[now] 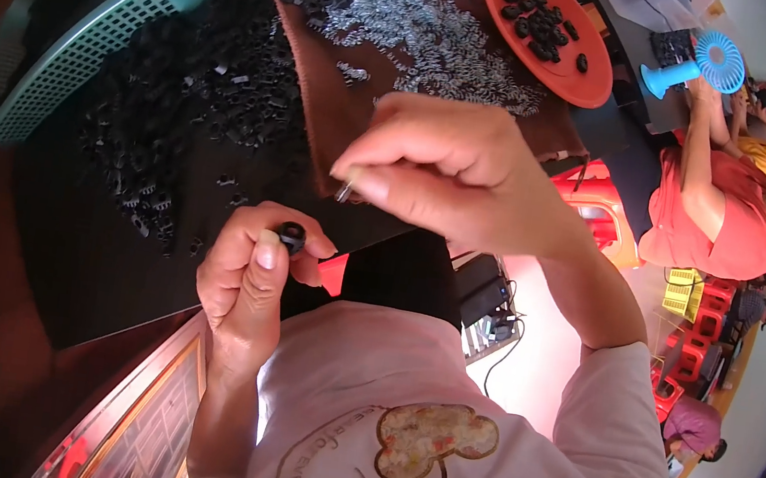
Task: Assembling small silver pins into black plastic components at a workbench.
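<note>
Between the thumb and fingers of my left hand (pixel 246 284) is a small round black plastic part (pixel 291 235) with a hole in its face. Above it and to the right, my right hand (pixel 455 166) pinches a small metal spring (pixel 344 191) between thumb and forefinger. The spring and the black part are apart. Beyond my right hand, a large heap of silvery springs (pixel 403 14) lies on a brown cloth (pixel 302 83). To the left of the cloth spreads a big pile of small black plastic parts (pixel 211 71) on the dark table (pixel 60 264).
A red-orange plate (pixel 582 83) with several black round pieces stands at the far right of the cloth. A green plastic basket (pixel 90 36) is at the far left. To the right are a blue fan (pixel 681 70), red stools (pixel 622 188) and a seated person in a red shirt (pixel 720 211).
</note>
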A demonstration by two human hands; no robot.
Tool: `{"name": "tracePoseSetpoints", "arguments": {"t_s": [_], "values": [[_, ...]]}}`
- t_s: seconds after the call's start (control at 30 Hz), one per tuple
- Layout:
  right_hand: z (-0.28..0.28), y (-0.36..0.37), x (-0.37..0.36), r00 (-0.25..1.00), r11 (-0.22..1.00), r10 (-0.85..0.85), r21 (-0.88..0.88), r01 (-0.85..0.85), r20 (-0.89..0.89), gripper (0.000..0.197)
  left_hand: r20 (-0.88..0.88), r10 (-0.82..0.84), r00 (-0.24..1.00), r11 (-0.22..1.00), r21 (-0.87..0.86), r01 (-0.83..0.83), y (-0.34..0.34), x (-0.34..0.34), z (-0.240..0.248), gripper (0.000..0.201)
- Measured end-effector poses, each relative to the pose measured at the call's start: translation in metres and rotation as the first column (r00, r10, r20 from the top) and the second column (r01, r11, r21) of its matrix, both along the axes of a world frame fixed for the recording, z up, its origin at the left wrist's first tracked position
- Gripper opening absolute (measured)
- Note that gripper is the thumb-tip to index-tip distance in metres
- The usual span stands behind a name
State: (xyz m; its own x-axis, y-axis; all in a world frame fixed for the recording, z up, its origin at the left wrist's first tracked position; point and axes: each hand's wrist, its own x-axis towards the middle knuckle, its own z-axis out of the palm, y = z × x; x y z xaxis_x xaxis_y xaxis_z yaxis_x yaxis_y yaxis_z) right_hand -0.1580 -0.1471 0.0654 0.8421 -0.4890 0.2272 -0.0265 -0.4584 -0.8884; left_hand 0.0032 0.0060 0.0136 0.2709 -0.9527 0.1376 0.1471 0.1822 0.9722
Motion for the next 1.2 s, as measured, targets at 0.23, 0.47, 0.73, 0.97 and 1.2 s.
{"name": "tracePoseSetpoints", "arguments": {"t_s": [0.23, 0.47, 0.73, 0.97, 1.2], "values": [[-0.003, 0.015, 0.028, 0.983, 0.985, 0.138, 0.089, -0.149, 0.117, 0.009, -0.088, -0.010, 0.996, 1.000, -0.030, 0.008, 0.004, 0.002, -0.003, 0.032], [-0.004, 0.022, 0.026, 0.988, 0.995, 0.097, -0.041, -0.093, 0.121, 0.009, -0.091, -0.026, 0.996, 0.998, -0.057, 0.020, 0.003, 0.003, -0.007, 0.032], [-0.009, 0.032, 0.029, 0.986, 0.982, 0.031, -0.189, 0.000, 0.161, 0.005, -0.117, 0.012, 0.993, 0.998, -0.063, -0.019, 0.002, 0.003, -0.007, 0.033], [-0.013, 0.032, 0.024, 0.991, 0.945, 0.033, -0.327, 0.011, 0.127, 0.012, -0.097, -0.006, 0.995, 0.998, -0.061, 0.001, 0.001, 0.004, -0.006, 0.034], [-0.013, 0.041, 0.025, 0.999, 0.885, 0.011, -0.466, 0.004, 0.030, 0.031, -0.130, 0.054, 0.990, 0.998, -0.034, -0.059, 0.001, 0.003, -0.007, 0.033]]}}
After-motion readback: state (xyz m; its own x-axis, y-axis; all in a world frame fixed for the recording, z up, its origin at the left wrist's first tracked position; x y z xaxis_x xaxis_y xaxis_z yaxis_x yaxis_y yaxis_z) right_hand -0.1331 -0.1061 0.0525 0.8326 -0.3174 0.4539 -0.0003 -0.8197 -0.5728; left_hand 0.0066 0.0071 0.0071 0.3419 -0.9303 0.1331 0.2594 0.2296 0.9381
